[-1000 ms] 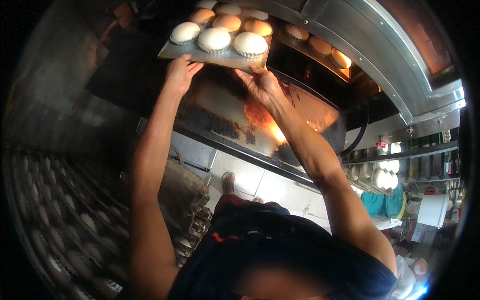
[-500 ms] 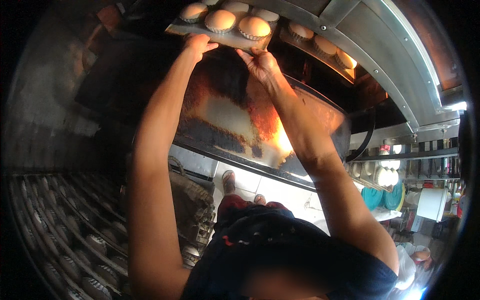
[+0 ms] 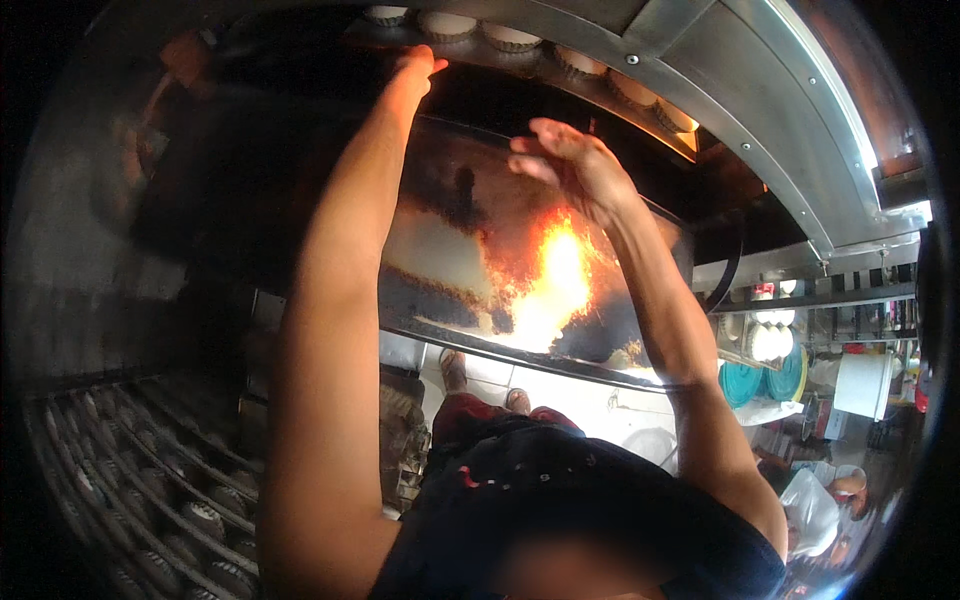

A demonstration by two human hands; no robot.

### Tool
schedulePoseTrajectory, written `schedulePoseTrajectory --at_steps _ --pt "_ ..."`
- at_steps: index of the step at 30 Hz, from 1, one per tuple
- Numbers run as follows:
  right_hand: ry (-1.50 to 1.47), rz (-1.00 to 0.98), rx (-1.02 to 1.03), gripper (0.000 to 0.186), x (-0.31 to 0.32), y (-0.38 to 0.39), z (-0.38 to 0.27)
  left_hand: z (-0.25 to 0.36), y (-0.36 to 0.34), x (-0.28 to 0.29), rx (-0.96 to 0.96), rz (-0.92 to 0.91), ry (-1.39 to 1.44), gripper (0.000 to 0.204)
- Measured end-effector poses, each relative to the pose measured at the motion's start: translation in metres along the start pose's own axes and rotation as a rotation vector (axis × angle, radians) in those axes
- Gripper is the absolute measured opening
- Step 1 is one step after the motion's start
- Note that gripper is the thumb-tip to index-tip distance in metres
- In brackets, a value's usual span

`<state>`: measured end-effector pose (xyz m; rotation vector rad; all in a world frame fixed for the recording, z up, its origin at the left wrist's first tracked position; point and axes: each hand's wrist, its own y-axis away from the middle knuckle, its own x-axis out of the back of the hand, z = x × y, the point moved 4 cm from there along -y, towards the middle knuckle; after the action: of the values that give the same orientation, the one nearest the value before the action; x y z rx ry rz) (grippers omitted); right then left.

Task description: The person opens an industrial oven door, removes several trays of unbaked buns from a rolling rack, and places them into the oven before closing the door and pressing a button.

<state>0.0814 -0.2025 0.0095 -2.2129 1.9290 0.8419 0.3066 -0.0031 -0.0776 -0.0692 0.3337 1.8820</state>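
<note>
My left hand [image 3: 421,70] is at the near edge of a metal tray [image 3: 398,32] in the oven opening, its fingertips on the edge. The tray carries several pale round buns in fluted tins [image 3: 448,22], partly hidden by the steel frame. My right hand [image 3: 572,160] is open below the opening, fingers loosely curved and apart, holding nothing, over a scorched metal plate [image 3: 430,250] with a bright orange glare on it. A second tray [image 3: 620,108] with several buns sits to the right inside the oven.
A steel oven frame [image 3: 740,90] arches above. At lower left is a rack [image 3: 140,480] with blackened bars and fluted tins. On the right stand shelves [image 3: 820,297] with pale buns, teal lids [image 3: 740,383], a white bucket [image 3: 862,388] and a white bag [image 3: 808,512].
The tray of buns has moved up and deeper into the oven, mostly under the frame. My left hand has followed it; my right hand has let go and dropped down and right.
</note>
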Motion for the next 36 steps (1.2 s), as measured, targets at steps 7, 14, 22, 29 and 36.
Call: schedulePoseTrajectory --at_steps 7,14,22,29,36 --pt "0.149 -0.018 0.100 0.038 0.023 0.136 -0.031 -0.017 -0.117 -0.007 -0.395 -0.251 -0.877 0.039" --pt "0.054 0.159 0.212 0.044 0.087 0.227 -0.042 -0.007 0.035 -0.012 -0.111 -0.237 0.071 0.070" --pt "0.007 0.680 0.987 0.036 0.295 0.430 -0.169 0.064 0.397 -0.120 0.170 -1.423 -0.532 0.043" --pt "0.006 0.664 1.362 0.084 0.472 0.590 -0.387 0.110 0.648 -0.320 -0.262 -1.509 -0.030 0.072" --pt "-0.059 0.328 1.319 0.050 0.530 0.623 -0.527 0.182 0.741 -0.539 -0.219 -1.395 0.467 0.092"
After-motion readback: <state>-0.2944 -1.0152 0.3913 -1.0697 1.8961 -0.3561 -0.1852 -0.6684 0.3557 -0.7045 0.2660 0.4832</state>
